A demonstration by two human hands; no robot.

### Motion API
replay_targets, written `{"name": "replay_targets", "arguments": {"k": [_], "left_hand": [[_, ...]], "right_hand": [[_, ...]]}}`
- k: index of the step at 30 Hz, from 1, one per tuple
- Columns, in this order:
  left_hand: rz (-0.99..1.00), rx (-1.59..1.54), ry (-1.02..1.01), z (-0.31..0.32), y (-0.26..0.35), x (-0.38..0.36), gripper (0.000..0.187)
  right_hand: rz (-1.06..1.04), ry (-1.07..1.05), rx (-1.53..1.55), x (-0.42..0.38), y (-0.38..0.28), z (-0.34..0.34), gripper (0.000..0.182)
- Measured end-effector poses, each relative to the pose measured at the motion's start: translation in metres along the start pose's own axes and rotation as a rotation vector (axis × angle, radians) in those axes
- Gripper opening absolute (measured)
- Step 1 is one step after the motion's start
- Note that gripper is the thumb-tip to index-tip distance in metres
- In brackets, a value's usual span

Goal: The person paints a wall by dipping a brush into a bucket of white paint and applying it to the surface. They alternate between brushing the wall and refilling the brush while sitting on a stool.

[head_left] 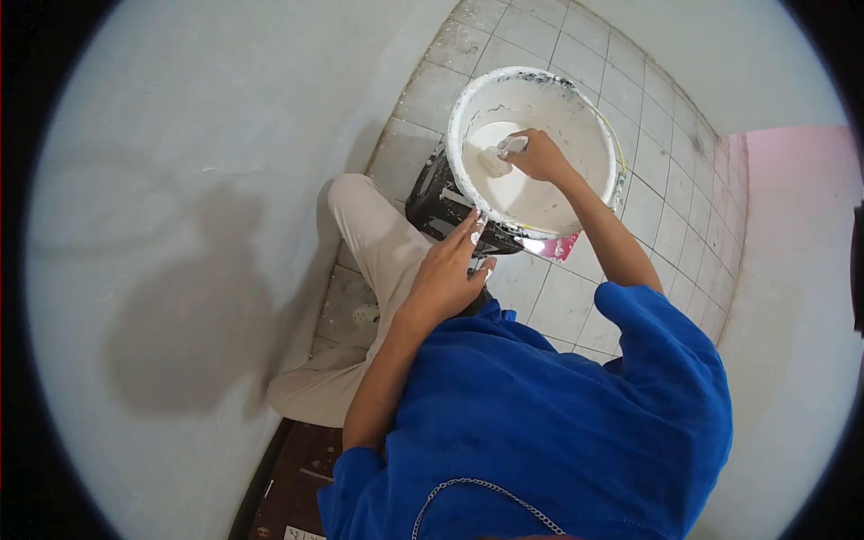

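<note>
A large white paint bucket [457, 135] with a paint-smeared rim holds white paint [517, 193]. My right hand [537, 155] reaches down inside it, its fingers closed around a paintbrush [494, 162]. The brush is coated in white, and its bristle end is at the paint. My left hand [447, 274] has its fingertips right at the bucket's near rim, fingers stretched out and thumb apart. White paint spots mark these fingers.
Under the bucket stands a black plastic crate [434, 193] splashed with white. Pale walls [225, 108] rise on both sides of the grey tiled floor [648, 171]. My bent leg [382, 234] is beside the crate. A dark brown wooden surface [301, 472] lies at lower left.
</note>
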State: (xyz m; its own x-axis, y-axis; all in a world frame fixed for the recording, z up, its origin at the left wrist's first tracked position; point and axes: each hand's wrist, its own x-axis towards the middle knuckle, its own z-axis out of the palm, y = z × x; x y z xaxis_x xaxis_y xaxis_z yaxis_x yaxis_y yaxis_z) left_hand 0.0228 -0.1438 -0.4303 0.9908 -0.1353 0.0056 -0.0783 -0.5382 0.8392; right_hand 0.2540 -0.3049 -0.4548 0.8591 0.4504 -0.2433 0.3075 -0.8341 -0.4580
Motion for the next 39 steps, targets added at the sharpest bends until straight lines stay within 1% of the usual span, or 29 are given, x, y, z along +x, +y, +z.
{"name": "replay_targets", "arguments": {"k": [2,5,8,11,13,14,15,17,18,19,20,22,23,24,26,27,28,30,32,34,35,36,38,39], "left_hand": [[-0.013,-0.006,-0.008,-0.004,0.001,0.001,0.057],[0.093,-0.073,0.105,0.005,-0.01,0.002,0.051],[0.06,-0.038,0.13,0.004,-0.009,0.003,0.048],[0.037,-0.035,0.144,0.003,-0.011,0.004,0.048],[0.038,-0.098,0.148,0.003,-0.012,0.003,0.046],[0.036,-0.114,0.169,0.003,-0.013,0.002,0.045],[0.022,-0.15,0.17,0.005,-0.015,0.001,0.043],[0.009,-0.183,0.174,0.011,-0.019,-0.001,0.042],[0.005,-0.184,0.166,0.012,-0.02,-0.004,0.043],[-0.016,-0.2,0.194,0.005,-0.013,-0.01,0.044],[-0.025,-0.22,0.218,0.0,-0.005,-0.017,0.045],[-0.021,-0.236,0.159,0.011,-0.011,-0.019,0.047],[-0.023,-0.242,0.141,0.003,-0.004,-0.026,0.047],[-0.029,-0.253,0.111,-0.002,0.004,-0.038,0.047],[-0.006,-0.234,0.157,0.014,-0.012,-0.046,0.046],[-0.077,-0.276,0.099,0.011,-0.015,-0.053,0.045],[-0.09,-0.194,0.093,-0.004,-0.008,-0.065,0.045],[-0.083,-0.217,0.173,-0.013,-0.018,-0.081,0.046],[-0.081,-0.236,0.285,-0.038,-0.01,-0.109,0.045],[-0.089,-0.252,0.396,-0.059,-0.008,-0.13,0.044],[-0.094,-0.26,0.455,-0.066,-0.012,-0.143,0.043],[-0.099,-0.267,0.512,-0.074,-0.014,-0.153,0.042],[-0.173,-0.372,0.649,-0.092,-0.006,-0.178,0.04],[-0.208,-0.424,0.712,-0.1,-0.001,-0.189,0.039]], "right_hand": [[-0.026,-0.08,0.033,0.008,0.001,-0.002,0.04],[0.107,-0.156,0.207,0.017,0.007,-0.004,0.044],[0.18,-0.219,0.37,0.012,-0.008,-0.014,0.051],[0.196,-0.207,0.339,0.016,0.006,0.0,0.057],[0.194,-0.21,0.348,0.018,0.021,0.009,0.053],[0.161,-0.199,0.469,0.012,0.02,0.012,0.054],[0.144,-0.21,0.388,0.009,0.014,0.011,0.055],[0.101,-0.204,0.486,0.009,0.029,0.021,0.053],[0.125,-0.239,0.499,0.002,0.015,0.012,0.054],[0.154,-0.37,0.281,0.012,0.011,0.004,0.057],[0.138,-0.304,0.659,0.019,0.042,0.017,0.057],[0.072,-0.2,0.228,0.004,-0.002,-0.004,0.053],[0.075,-0.175,0.285,0.0,-0.011,-0.009,0.054],[0.004,-0.107,0.352,-0.007,-0.02,-0.012,0.055],[0.022,0.039,0.421,-0.025,-0.039,-0.018,0.042],[0.064,0.004,0.51,-0.031,-0.045,-0.028,0.043],[0.117,-0.035,0.598,-0.037,-0.047,-0.034,0.045],[0.244,0.027,0.997,-0.031,-0.01,-0.03,0.05],[-0.692,0.182,0.534,-0.051,0.031,-0.022,0.046],[-0.3,0.197,0.816,-0.035,0.079,-0.013,0.039],[-0.096,0.201,0.942,-0.031,0.088,-0.01,0.036],[-0.091,0.197,1.032,-0.035,0.078,-0.014,0.035],[-0.077,0.193,1.212,-0.065,0.027,-0.035,0.033],[-0.203,0.223,1.081,-0.064,0.007,-0.036,0.036]]}}
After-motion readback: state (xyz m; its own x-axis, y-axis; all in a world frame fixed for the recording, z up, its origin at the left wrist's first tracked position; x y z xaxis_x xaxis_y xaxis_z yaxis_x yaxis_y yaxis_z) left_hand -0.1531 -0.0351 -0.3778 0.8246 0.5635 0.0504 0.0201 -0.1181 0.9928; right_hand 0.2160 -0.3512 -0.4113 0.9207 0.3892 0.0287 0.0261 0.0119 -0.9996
